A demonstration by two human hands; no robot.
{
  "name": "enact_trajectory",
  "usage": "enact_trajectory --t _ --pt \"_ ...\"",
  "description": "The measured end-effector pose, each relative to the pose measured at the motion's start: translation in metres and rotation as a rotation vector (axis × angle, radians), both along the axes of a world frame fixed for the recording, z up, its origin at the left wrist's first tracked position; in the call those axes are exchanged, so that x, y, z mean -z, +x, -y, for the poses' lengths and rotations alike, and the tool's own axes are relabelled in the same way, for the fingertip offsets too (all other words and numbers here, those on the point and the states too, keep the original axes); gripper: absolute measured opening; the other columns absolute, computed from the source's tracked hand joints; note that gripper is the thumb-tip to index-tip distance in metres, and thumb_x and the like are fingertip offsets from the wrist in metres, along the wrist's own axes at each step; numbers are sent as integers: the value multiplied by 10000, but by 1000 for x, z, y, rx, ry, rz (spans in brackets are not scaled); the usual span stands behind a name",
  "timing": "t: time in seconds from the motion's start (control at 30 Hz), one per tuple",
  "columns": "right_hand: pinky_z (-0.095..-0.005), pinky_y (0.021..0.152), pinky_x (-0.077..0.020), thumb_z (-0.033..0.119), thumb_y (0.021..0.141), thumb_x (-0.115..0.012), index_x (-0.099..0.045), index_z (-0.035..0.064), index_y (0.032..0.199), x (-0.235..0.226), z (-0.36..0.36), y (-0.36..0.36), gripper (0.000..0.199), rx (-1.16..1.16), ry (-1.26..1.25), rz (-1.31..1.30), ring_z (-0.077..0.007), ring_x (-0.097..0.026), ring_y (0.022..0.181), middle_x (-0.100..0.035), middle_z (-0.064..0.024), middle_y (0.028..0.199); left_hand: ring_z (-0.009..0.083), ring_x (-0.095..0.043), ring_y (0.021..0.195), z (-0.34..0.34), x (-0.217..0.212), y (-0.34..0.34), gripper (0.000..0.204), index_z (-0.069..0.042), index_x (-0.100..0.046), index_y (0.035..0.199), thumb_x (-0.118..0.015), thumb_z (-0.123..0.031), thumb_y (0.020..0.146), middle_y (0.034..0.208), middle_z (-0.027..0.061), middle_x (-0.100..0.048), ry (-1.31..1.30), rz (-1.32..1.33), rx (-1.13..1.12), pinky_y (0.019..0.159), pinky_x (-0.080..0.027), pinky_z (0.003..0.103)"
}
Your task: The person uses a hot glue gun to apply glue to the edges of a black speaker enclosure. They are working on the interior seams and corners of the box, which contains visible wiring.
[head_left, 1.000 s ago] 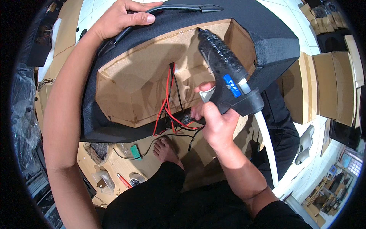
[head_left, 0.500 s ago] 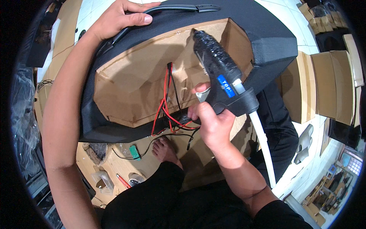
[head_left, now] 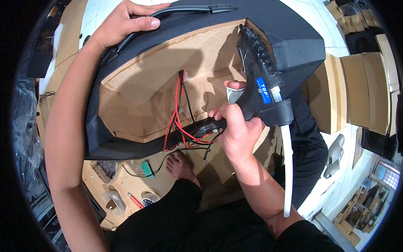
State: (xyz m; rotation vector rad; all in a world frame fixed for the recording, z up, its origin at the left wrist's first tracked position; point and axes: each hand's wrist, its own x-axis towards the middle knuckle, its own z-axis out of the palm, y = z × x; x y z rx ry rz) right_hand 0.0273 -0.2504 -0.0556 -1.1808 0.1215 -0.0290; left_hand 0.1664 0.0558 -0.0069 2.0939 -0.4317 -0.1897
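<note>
A black angular box point(head_left: 289, 54), which looks like a speaker cabinet, shows a wide opening onto bare brown board point(head_left: 138, 98). My left hand point(head_left: 128, 23) is closed round the black strap handle point(head_left: 180, 8) along its far edge. In my right hand point(head_left: 241, 126) is a black hot glue gun point(head_left: 258, 71), its pale trigger point(head_left: 233, 94) under my fingers. The gun's nozzle points to the far right corner of the opening. A long white glue stick point(head_left: 287, 168) sticks out of its back. Red and black wires point(head_left: 178, 109) run from inside over the near rim.
Below the box, a green block point(head_left: 147, 169), a red pen-like tool point(head_left: 135, 200) and a small round container point(head_left: 149, 198) lie on cardboard, near my bare foot point(head_left: 180, 166). Cardboard boxes point(head_left: 357, 88) and grey slippers point(head_left: 334, 155) are at right; clear plastic wrapping point(head_left: 25, 134) is at left.
My right hand has carried the glue gun to the right, its nozzle now by the opening's far right corner. The box and my left hand have shifted slightly left in view.
</note>
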Motion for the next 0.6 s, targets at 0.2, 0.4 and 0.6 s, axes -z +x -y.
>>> enact_trajectory --t 0.2,0.4,0.6 --pt "-343 600 -564 -67 842 -551 -527 -61 1162 15 4 5 322 22 -237 55 -180 -625 596 -630 -195 1132 331 -536 1354 17 -14 -7 501 64 -719 1184 -864 -223 801 1349 307 -614 11 -43 -39 1169 -354 400" --pt "-330 582 -555 -68 830 -558 -549 -72 1110 22 3 6 280 18 -306 99 -184 -632 592 -629 -191 1106 335 -544 1347 3 -5 -3 506 63 -717 1187 -863 -230 801 1356 305 -612 54 8 -28 1164 -362 398" --pt "-328 575 -550 -70 831 -550 -539 -78 1120 21 4 7 289 8 -292 99 -185 -630 583 -625 -193 1096 332 -552 1338 15 -14 -7 495 62 -717 1188 -860 -213 802 1357 305 -611 60 -25 -67 1159 -370 396"
